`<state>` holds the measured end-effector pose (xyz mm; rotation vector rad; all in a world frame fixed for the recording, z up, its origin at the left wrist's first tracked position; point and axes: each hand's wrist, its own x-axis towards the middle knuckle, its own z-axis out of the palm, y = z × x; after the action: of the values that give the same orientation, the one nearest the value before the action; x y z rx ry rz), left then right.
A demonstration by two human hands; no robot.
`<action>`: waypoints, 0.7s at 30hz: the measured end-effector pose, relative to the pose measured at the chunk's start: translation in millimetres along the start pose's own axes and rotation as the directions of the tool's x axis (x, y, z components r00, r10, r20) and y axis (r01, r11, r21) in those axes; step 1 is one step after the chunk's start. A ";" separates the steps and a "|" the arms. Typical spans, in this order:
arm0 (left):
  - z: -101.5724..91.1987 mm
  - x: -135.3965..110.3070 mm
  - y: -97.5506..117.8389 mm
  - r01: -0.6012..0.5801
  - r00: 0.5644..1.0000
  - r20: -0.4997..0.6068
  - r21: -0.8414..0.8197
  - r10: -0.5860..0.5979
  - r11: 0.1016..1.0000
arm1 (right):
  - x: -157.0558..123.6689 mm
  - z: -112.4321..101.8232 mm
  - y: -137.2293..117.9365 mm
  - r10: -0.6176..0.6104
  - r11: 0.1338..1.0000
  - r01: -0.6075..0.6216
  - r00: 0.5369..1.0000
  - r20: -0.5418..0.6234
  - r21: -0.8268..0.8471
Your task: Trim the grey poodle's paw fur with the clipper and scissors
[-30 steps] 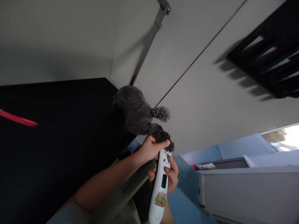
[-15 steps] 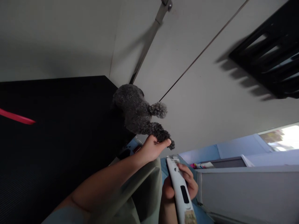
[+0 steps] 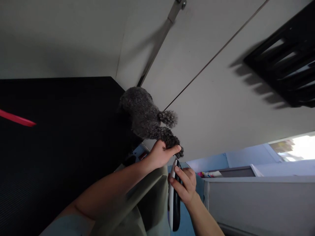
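Note:
A small dark grey curly-haired dog point(image 3: 144, 113) stands on a black table point(image 3: 61, 147), its rear toward me and its fluffy tail sticking out. My left hand point(image 3: 161, 153) is closed round its raised hind leg just above the paw point(image 3: 176, 146). Right below the paw, my right hand point(image 3: 184, 185) grips a white and black hair clipper point(image 3: 174, 196), blade end pointing up at the paw. The clipper is turned edge-on, showing its dark side.
A metal arm point(image 3: 159, 39) rises along the white wall behind the dog. A red strap point(image 3: 16, 118) crosses the table at far left. A black slatted rack point(image 3: 285, 62) hangs upper right. Blue and grey cabinets point(image 3: 258, 196) stand at lower right.
My right hand pulled the clipper away from the paw, rotated it from its white face to its dark side, and brought the blade back up under the paw. The left hand kept holding the leg.

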<state>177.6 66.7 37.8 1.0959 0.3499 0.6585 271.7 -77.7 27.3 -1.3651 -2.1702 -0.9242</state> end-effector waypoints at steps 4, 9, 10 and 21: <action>-0.5 1.2 -5.1 0.041 0.999 -0.025 0.044 -0.040 0.998 | 1.1 3.5 2.9 -0.015 1.000 0.015 1.000 -0.012 -0.011; -2.6 1.4 -8.5 0.062 0.998 -0.024 0.047 -0.061 0.997 | 3.2 5.5 5.2 0.010 0.999 -0.010 1.000 0.019 0.045; -3.4 1.2 -8.8 0.069 0.997 -0.032 0.041 -0.068 0.997 | 3.8 4.3 5.5 0.017 0.998 -0.020 0.999 0.042 0.057; -6.4 4.2 -19.0 0.131 0.990 -0.048 0.005 -0.130 0.991 | 4.3 -10.8 7.0 0.292 0.872 -0.339 0.939 0.180 0.353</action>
<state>183.2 68.2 18.2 1.0563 0.4618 0.5682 276.1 -80.7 39.8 -1.5407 -1.9866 -0.2821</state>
